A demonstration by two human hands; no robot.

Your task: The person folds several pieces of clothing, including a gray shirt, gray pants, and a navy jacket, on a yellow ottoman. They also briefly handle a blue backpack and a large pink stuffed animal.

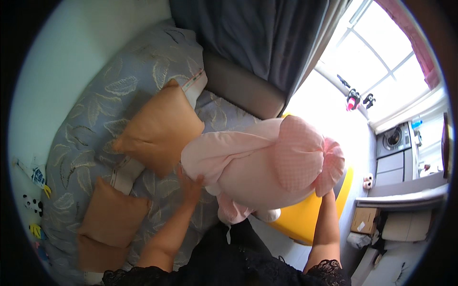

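A big pale pink plush toy (257, 178) hangs between my hands, in front of my body. It has a long floppy flap like an ear and a large pink gingham bow (298, 155) at its right end. My left hand (191, 187) grips the flap's lower left edge. At the other end, my right hand (327, 194) holds the toy just under the bow, its fingers mostly hidden behind the fabric. Short limbs dangle over my legs.
To the left is a sofa (76, 164) under a grey leaf-patterned cover, bearing a tan cushion (162, 126) and another brown cushion (112, 212). A yellow seat or stool (291, 221) stands behind the toy. Dark curtains (248, 38), a window and a washing machine (394, 138) lie beyond.
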